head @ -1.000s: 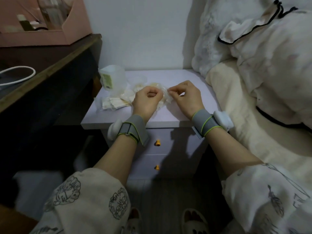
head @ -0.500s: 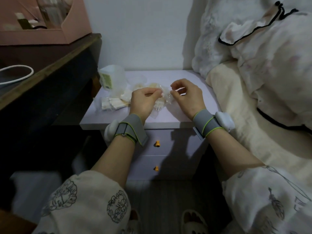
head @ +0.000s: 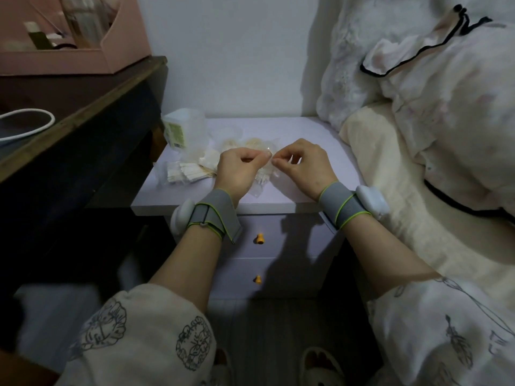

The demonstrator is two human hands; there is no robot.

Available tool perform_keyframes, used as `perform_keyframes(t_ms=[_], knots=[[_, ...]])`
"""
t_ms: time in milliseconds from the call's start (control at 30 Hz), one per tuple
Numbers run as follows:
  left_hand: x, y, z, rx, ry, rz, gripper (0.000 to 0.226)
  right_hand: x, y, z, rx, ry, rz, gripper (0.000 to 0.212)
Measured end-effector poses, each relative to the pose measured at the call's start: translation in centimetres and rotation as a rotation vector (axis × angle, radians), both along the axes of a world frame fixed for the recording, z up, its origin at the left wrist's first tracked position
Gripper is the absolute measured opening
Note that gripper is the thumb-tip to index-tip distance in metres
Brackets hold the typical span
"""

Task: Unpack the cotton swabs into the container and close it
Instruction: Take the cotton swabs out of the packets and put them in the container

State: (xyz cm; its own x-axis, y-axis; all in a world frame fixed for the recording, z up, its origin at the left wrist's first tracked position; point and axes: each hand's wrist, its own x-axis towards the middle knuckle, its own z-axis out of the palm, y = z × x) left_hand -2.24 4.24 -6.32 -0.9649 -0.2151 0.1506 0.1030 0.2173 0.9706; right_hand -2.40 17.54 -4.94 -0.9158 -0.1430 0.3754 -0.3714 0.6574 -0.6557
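**Both hands pinch a swab packet over the nightstand**

While the container [head: 185, 132] stands at the back left corner of the nightstand [head: 292, 196], the left hand [head: 239, 169] and right hand [head: 302, 168] meet above the middle of its top, fingers curled, each pinching an edge of a clear packet [head: 263, 174] of swabs. More packets [head: 189, 174] lie near the left edge, in front of the container.
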Motion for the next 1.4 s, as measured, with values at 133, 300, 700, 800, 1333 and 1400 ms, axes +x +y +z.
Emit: perform_keyframes(t_ms=[133, 300, 700, 800, 1333, 1400], knots=[[0.2, 0.0, 0.0, -0.101, 0.02, -0.017, 0.016, 0.1, 0.0, -0.1, -0.026, -0.026, 0.015, 0.013], [0.6, 0.3, 0.5, -0.313, 0.053, 0.013, 0.02, 0.1, 0.2, 0.0, -0.169, -0.099, -0.003, 0.008], [1.6, 1.4, 2.2, -0.354, 0.082, -0.11, 0.014, -1.2, 1.4, 0.0, -0.372, -0.033, -0.111, 0.03], [1.6, 1.4, 2.5, -0.318, 0.128, -0.09, 0.015, -1.2, 1.5, 0.3, -0.514, -0.055, -0.147, 0.029], [0.0, 0.3, 1.6, 0.152, 0.023, -0.07, 0.01, -0.7, 1.3, 0.8, -0.941, -0.248, 0.049, 0.021], [-0.2, 0.0, 1.4, 0.129, 0.014, -0.044, 0.011, -0.7, 1.4, 0.6, -0.842, -0.182, 0.006, 0.022]])
